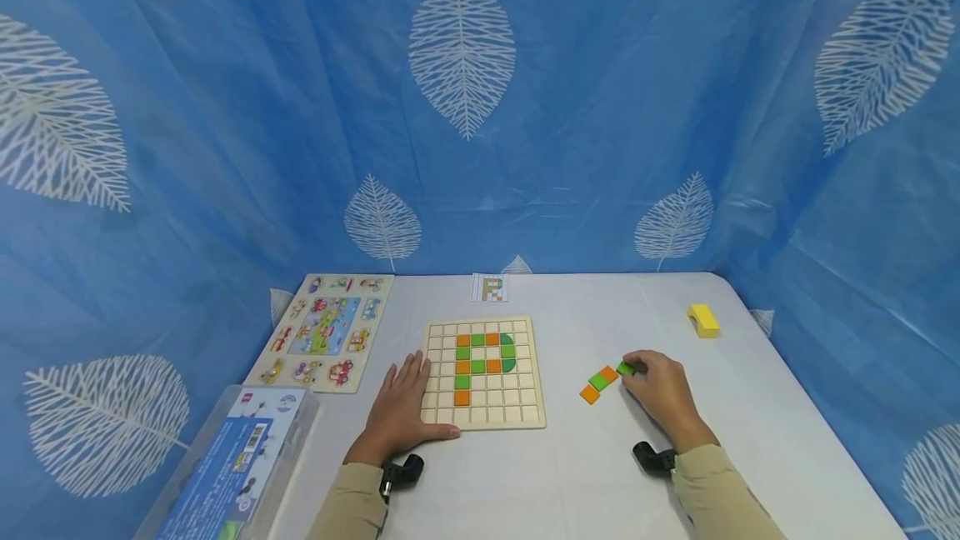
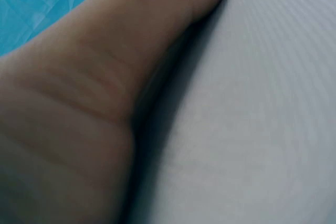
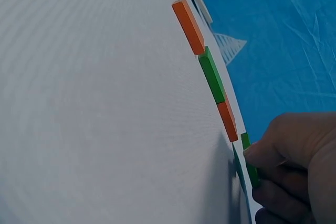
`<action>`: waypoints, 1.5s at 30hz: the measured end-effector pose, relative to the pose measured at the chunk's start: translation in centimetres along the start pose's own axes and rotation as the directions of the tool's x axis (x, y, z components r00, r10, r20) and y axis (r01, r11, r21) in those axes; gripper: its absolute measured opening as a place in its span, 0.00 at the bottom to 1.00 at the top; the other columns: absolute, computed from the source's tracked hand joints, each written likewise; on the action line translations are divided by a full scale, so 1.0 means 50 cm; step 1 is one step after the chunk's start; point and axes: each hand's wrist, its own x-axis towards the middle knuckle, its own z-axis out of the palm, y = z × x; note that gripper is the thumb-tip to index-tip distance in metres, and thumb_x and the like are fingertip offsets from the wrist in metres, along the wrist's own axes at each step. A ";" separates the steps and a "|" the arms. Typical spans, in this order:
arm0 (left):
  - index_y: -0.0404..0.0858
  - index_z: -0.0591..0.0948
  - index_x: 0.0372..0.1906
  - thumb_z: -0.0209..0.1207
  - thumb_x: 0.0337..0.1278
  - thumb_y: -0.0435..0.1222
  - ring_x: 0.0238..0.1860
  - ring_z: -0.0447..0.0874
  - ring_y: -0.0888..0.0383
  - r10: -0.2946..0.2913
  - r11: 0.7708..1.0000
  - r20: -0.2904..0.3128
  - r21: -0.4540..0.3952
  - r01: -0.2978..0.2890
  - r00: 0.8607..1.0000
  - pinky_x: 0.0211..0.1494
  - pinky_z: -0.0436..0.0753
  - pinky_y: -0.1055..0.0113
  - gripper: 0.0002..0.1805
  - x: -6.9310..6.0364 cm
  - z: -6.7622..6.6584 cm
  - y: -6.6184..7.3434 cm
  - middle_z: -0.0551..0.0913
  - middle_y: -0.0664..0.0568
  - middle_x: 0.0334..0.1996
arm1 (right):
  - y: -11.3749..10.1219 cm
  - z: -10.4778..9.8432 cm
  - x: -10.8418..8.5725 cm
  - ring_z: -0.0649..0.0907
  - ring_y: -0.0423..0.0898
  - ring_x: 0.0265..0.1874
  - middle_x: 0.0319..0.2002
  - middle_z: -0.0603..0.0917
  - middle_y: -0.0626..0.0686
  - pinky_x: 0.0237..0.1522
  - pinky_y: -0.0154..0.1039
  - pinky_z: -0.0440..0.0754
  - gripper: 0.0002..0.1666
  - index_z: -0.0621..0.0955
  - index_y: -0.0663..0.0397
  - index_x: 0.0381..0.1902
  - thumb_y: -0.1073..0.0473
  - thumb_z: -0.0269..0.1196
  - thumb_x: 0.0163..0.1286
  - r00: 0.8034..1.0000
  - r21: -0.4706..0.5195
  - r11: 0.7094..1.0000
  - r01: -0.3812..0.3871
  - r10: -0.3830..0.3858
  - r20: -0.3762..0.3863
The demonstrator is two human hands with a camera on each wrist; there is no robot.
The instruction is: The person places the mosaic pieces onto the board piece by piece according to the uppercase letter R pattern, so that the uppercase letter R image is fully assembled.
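A wooden grid board (image 1: 517, 407) lies on the table with orange and green tiles (image 1: 462, 367) set in it in the shape of a letter P. My left hand (image 1: 401, 407) rests at its lower left corner, fingers stretched along the left edge and thumb along the bottom edge. To the right of the board, my right hand (image 1: 663, 394) pinches a green tile (image 3: 245, 141) between thumb and fingers. Beside that hand lies a slanting row of loose tiles: an orange tile (image 1: 590, 394), a green tile (image 1: 598, 382) and another orange tile (image 1: 608, 372).
Behind the board lies a small card (image 1: 480, 293) printed with a similar P pattern. A vehicle picture puzzle (image 1: 360, 377) and a clear plastic box (image 1: 300, 432) are on the left. At the back right stands a yellow arch block (image 1: 705, 322). Blue leaf-patterned cloth (image 1: 555, 148) surrounds the table.
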 end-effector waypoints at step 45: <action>0.33 0.57 0.84 0.62 0.33 0.84 0.83 0.44 0.45 -0.003 1.000 0.011 0.025 0.003 1.000 0.83 0.42 0.46 0.80 0.000 0.001 0.000 0.52 0.41 0.83 | -0.144 0.118 0.010 0.87 0.55 0.45 0.41 0.89 0.56 0.51 0.55 0.86 0.17 0.89 0.64 0.43 0.75 0.76 0.54 0.993 0.108 0.989 0.103 -0.109 0.049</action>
